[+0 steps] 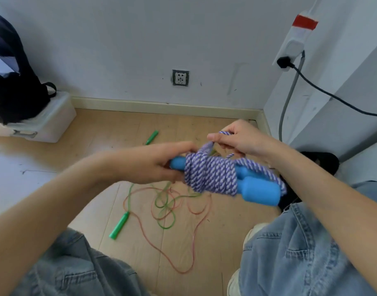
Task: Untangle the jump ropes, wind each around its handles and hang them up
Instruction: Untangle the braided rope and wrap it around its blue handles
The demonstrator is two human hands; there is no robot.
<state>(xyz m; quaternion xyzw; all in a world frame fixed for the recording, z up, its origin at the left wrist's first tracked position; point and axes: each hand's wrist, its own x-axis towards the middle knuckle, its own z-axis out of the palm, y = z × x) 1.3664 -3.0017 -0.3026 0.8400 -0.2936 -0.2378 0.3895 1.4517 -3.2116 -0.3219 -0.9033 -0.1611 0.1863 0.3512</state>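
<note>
Fingers [220, 137] of the R hand [243, 139] are curled, pinching the free end of the purple rope [211, 174] just above the coil; L hand [153, 163] fingers are wrapped round the near-left end of the blue handles [258, 190], thumb side up, w/ fingertips partly hidden behind the rope. Both hands are held up above the floor [123, 129], between the knees. Largest first: white wall [129, 39] at the back w/ a socket [180, 77] low down; wood floor below it; jeans [300, 242] at bottom L and R; black bag [12, 86] on a white box [48, 122] at far L; power strip [294, 41] on the R wall w/ a black cable [332, 95] plugged in. Purple-white rope is wound in many turns round the two blue handles, which lie side by side, tilted down to the R. On the floor under the hands: thin green rope [166, 201] and thin orange rope [179, 253] lying loose and looped over each other, still tangled. One green handle [119, 226] lies near the L knee, another [151, 137] farther back toward the wall, well apart.
</note>
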